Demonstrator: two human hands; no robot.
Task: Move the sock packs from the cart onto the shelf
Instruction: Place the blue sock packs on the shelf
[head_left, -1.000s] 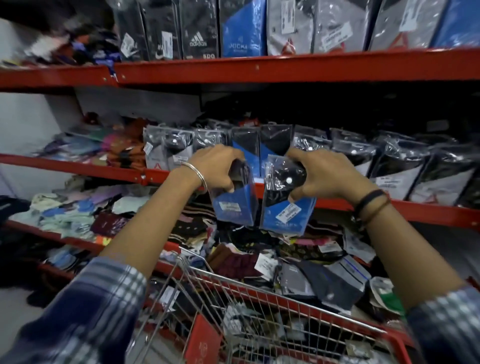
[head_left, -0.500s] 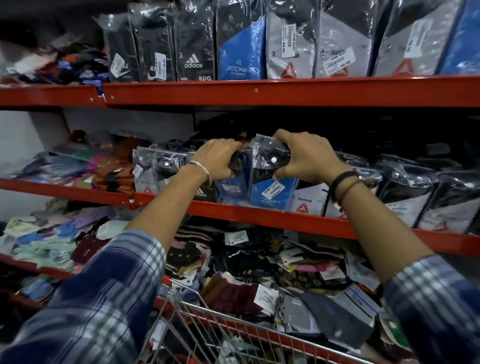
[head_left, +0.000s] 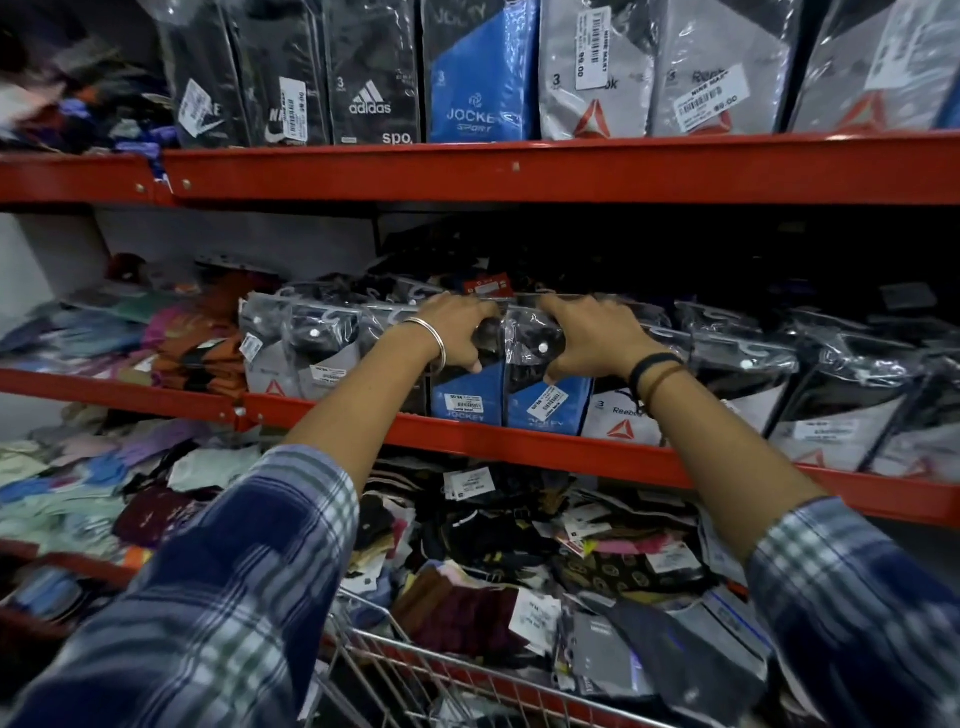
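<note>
Two blue-and-black sock packs stand upright side by side on the middle red shelf (head_left: 519, 447). My left hand (head_left: 457, 332) grips the top of the left pack (head_left: 465, 400). My right hand (head_left: 587, 338) grips the top of the right pack (head_left: 545, 402). Both packs sit in a row of clear-wrapped packs, between grey Reebok packs on either side. The wire cart (head_left: 467, 670) is at the bottom of the view, below my arms.
An upper red shelf (head_left: 519, 166) holds tall upright packs of several brands. Loose socks lie piled on the lower shelf (head_left: 493, 545) and at the left end of the middle shelf (head_left: 171, 338). More Reebok packs (head_left: 831, 405) fill the middle shelf to the right.
Both hands have moved up and forward from above the cart, carrying the two blue packs into the row on the middle shelf, where they now stand.
</note>
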